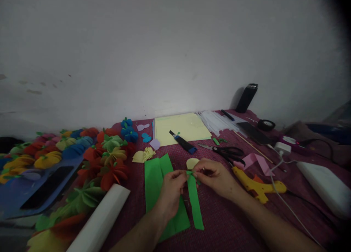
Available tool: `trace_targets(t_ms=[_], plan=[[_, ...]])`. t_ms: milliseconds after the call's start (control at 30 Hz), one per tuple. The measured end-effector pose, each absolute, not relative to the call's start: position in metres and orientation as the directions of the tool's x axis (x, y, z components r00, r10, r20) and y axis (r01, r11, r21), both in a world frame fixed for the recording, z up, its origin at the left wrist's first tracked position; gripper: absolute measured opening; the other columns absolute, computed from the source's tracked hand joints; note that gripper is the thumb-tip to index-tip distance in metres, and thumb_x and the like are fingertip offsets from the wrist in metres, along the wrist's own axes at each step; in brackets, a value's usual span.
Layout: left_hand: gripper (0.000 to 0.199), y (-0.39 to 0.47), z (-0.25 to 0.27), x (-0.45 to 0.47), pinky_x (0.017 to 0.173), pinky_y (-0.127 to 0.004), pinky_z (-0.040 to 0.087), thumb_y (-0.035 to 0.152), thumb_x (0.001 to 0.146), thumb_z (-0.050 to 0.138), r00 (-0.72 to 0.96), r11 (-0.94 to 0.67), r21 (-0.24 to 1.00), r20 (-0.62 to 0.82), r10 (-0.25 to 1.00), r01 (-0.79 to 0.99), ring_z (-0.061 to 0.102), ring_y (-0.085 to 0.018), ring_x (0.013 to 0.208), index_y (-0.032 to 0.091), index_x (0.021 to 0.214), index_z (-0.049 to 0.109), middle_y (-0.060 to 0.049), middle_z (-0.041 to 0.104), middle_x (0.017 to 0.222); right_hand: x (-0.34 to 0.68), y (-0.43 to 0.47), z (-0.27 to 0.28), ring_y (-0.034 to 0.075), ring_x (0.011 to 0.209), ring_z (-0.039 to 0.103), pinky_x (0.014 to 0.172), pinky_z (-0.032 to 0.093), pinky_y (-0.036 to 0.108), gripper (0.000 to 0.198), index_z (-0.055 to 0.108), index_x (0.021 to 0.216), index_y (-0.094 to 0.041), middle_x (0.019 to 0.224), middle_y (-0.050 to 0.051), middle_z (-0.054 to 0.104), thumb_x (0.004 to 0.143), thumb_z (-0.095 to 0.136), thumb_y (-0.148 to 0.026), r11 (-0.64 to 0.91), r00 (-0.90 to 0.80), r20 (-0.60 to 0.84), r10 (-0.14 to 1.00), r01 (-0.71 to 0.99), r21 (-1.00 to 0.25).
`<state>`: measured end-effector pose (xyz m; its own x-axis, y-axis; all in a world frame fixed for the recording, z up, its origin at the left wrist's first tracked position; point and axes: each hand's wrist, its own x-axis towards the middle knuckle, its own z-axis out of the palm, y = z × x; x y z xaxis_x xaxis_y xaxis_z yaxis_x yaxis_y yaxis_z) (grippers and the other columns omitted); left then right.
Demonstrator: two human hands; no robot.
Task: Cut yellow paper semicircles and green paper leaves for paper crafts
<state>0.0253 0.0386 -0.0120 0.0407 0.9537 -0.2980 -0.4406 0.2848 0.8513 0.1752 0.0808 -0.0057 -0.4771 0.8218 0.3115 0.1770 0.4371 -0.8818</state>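
1. The left hand (172, 186) is closed at thumb and forefinger, pinching the upper end of a green strip (195, 208).
2. The right hand (212, 174) pinches too, its fingertips almost meeting the left ones at that same end; whether the small green bit there is one piece with the strip, I cannot tell.
3. From the fingertips, the strip's long part runs down between the hands, toward the wearer.
4. Just beyond the fingertips sits a cream rounded piece (192, 163).
5. Left of the fingers, partly under the left hand, lie green sheets (153, 177).
6. Farther beyond are black scissors (229, 151) and a cutter knife (183, 142).
7. To the fingers' right lies a yellow glue gun (251, 184); well left, paper flowers (113, 171).
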Motion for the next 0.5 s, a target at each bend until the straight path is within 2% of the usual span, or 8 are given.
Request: trace_targets(t_ms=[167,300,500], plan=[[0.014,0.0373,-0.0107,0.0239,0.052,-0.025,0.043,0.023,0.062,0.063,0.057,0.282,0.829,-0.292,0.955,-0.482,0.060,-0.017,0.055,0.011,0.069,0.067,-0.005,0.065,0.057,0.1778,0.0827,-0.0052,0.014,0.067,0.056,0.059,0.042,0.023,0.010,0.066,0.075,-0.020,0.072,0.002,0.060,0.079,0.058,-0.021,0.541,-0.530,0.361,0.767,0.232,-0.808],[0.025,0.0372,-0.0132,0.0224,0.055,-0.026,0.043,0.036,0.070,0.062,0.073,0.269,0.821,-0.270,0.960,-0.503,0.060,-0.017,0.055,0.012,0.068,0.066,-0.006,0.065,0.060,0.1795,0.0853,-0.0068,0.014,0.069,0.057,0.061,0.043,0.024,0.011,0.067,0.080,-0.021,0.077,0.003,0.061,0.081,0.056,-0.022,0.613,-0.558,0.399,0.728,0.268,-0.744],[0.028,0.0401,-0.0160,0.0246,0.049,-0.023,0.039,0.038,0.061,0.072,-0.021,0.288,0.870,-0.323,0.946,-0.400,0.053,-0.012,0.048,0.012,0.062,0.064,-0.002,0.060,0.056,0.1820,0.0891,-0.0089,0.016,0.078,0.058,0.068,0.045,0.026,0.015,0.067,0.087,-0.023,0.082,0.005,0.064,0.082,0.054,-0.019,0.720,-0.624,0.453,0.637,0.274,-0.637]])
